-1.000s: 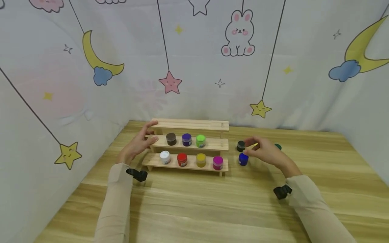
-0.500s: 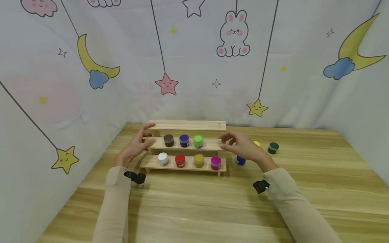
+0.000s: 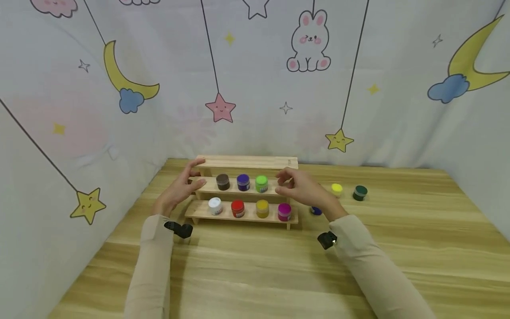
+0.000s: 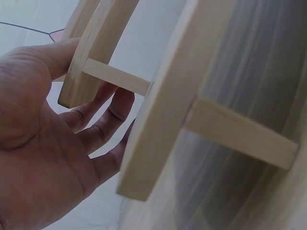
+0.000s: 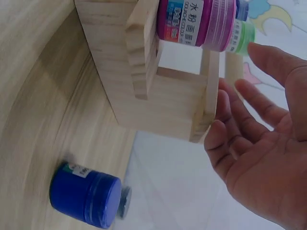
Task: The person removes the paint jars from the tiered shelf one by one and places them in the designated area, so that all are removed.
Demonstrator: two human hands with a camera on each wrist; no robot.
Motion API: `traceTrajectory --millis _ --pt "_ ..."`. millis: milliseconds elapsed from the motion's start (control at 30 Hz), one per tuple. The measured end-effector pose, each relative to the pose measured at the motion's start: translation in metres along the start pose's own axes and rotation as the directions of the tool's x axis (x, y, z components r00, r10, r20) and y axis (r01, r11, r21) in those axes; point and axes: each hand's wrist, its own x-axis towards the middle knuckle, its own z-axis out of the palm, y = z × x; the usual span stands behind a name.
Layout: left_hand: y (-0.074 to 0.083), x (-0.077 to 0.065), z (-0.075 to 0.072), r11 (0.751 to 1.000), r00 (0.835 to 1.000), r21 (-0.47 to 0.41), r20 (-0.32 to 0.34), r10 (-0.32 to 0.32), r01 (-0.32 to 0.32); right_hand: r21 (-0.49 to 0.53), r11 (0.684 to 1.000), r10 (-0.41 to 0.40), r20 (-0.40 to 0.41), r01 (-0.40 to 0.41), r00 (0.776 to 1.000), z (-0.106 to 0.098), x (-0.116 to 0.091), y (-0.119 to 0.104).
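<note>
Head view has a three-tier pale wooden rack (image 3: 247, 161) standing on a light wood-grain table (image 3: 247, 274), its steps rising toward the back. On its middle tier stand, from left to right, a dark brown round jar (image 3: 223, 182), a purple round jar (image 3: 243, 182) and a lime green round jar (image 3: 261, 184); the lowest tier bears a white round jar (image 3: 215, 206), a red round jar (image 3: 237, 208), an ochre yellow round jar (image 3: 262, 208) and a magenta round jar (image 3: 284, 212). The left hand (image 3: 178, 190) grips the rack's left end, the middle board's end lying between thumb and fingers in the left wrist view. The right hand (image 3: 300, 188) is at the right end of the middle tier, near the lime green jar, its fingers relaxed, loosely bent and holding nothing. Right of the rack, a deep blue round jar (image 5: 86, 194) stands on the table, with a dark jar (image 5: 125, 201) mostly hidden behind it; farther right are a bright yellow round jar (image 3: 336, 190) and a dark green round jar (image 3: 360, 193). Beige sleeves (image 3: 155, 261) cover both forearms. Behind everything hangs a white cloth (image 3: 259, 62) printed with moons, stars and a rabbit.
</note>
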Motion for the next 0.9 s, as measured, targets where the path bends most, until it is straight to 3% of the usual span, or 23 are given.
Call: traceTrajectory --millis 433,900 --pt "0.002 -0.001 0.0 1.0 1.0 -0.002 -0.006 0.01 -0.01 0.046 0.998 0.052 0.02 -0.053 0.998 0.014 0.012 -0.011" --pt "0.005 -0.002 0.0 1.0 1.0 0.003 -0.006 0.012 -0.012 -0.02 0.996 0.086 -0.026 -0.087 0.996 0.023 0.018 -0.018"
